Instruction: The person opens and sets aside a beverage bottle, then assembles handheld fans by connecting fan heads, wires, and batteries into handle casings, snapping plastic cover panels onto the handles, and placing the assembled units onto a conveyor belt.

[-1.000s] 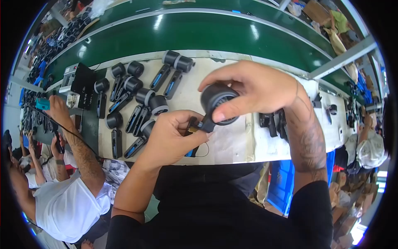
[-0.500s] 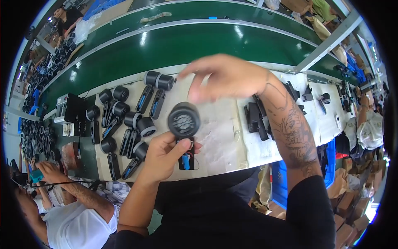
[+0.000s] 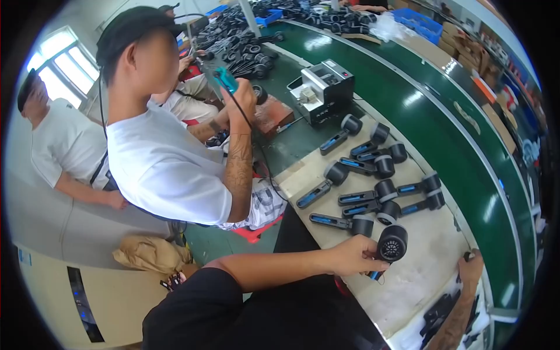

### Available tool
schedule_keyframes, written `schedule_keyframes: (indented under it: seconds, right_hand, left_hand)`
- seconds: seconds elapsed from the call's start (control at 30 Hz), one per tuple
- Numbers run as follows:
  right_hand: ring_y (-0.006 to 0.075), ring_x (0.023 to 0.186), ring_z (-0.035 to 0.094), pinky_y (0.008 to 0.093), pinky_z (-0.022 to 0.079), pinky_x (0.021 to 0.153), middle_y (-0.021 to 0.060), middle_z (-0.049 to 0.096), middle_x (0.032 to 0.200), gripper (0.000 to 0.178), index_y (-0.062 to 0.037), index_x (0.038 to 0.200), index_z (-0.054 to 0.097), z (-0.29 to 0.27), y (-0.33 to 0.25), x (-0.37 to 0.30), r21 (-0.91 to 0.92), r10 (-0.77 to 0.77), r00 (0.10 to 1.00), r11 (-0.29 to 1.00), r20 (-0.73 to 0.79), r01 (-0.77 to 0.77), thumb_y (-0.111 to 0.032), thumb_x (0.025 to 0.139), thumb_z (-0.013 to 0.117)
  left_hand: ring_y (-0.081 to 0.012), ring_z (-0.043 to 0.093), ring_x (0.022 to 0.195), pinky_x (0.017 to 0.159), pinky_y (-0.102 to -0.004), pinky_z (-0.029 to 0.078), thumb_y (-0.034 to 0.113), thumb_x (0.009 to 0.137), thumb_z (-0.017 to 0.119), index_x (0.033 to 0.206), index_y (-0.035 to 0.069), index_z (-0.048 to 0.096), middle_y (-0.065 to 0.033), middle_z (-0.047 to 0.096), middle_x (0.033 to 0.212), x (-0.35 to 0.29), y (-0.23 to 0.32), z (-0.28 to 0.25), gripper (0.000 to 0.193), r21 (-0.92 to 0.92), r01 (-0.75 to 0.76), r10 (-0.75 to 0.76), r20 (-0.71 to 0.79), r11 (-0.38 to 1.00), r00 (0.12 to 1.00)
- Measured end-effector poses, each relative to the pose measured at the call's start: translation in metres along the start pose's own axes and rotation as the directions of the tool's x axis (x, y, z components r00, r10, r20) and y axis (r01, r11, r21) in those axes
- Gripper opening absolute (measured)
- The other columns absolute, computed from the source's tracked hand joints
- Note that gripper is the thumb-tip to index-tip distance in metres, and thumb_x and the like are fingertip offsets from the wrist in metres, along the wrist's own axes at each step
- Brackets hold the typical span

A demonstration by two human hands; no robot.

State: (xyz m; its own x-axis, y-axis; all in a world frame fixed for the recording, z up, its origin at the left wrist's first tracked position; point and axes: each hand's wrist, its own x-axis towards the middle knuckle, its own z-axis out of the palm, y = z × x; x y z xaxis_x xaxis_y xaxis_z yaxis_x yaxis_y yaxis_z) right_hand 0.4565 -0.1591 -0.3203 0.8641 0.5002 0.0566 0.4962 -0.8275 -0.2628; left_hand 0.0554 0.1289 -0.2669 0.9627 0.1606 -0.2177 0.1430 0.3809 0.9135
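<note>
My left hand (image 3: 352,256) grips the handle of a black handheld fan (image 3: 391,245), with its round grille turned up. Part of its handle shows a blue cell and thin wires below my fingers. My right hand (image 3: 471,267) is at the far right edge of the table, fingers closed around a small dark thing that I cannot make out. Left of the held fan lie several similar black fans (image 3: 361,225), their handles open with blue cells inside. Black handle parts (image 3: 438,315) lie near my right forearm.
A black-and-silver machine (image 3: 329,90) stands at the table's far end, beside a reddish block (image 3: 274,115). A co-worker in a white shirt (image 3: 166,160) sits at the left, holding a teal power screwdriver (image 3: 226,80). A green conveyor (image 3: 449,151) runs along the far side.
The view has swung left, bringing the co-worker into the middle left. My right hand has gone from above the fan to the table's far edge; my left still holds the fan.
</note>
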Motion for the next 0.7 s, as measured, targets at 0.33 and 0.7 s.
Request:
schedule_keyframes:
  seconds: [0.33,0.7]
  right_hand:
    - [0.0106,0.085,0.059,0.0258,0.050,0.076,0.0023,0.066,0.088,0.011,0.0004,0.097,0.066,0.029,-0.111,-0.136,0.636,0.090,0.993,0.772,-0.081,-0.018,-0.001,0.090,0.075]
    - [0.0358,0.110,0.061,0.0457,0.047,0.094,0.0151,0.065,0.125,0.051,-0.0095,0.130,0.069,0.029,-0.155,-0.187,0.092,-0.435,0.890,0.889,-0.137,0.449,-0.013,0.080,0.078]
  left_hand:
    - [-0.0098,0.060,0.065,0.060,-0.0261,0.049,0.022,0.097,0.070,0.100,0.001,0.073,-0.0025,0.067,0.078,0.015,0.004,-0.018,0.021,-0.342,0.007,-0.064,-0.155,0.940,0.986]
    - [-0.0126,0.057,0.076,0.074,-0.0266,0.048,0.018,0.099,0.052,0.131,-0.003,0.060,-0.0134,0.069,0.125,0.047,0.070,-0.003,0.039,-0.336,-0.257,0.164,-0.281,0.906,0.946]
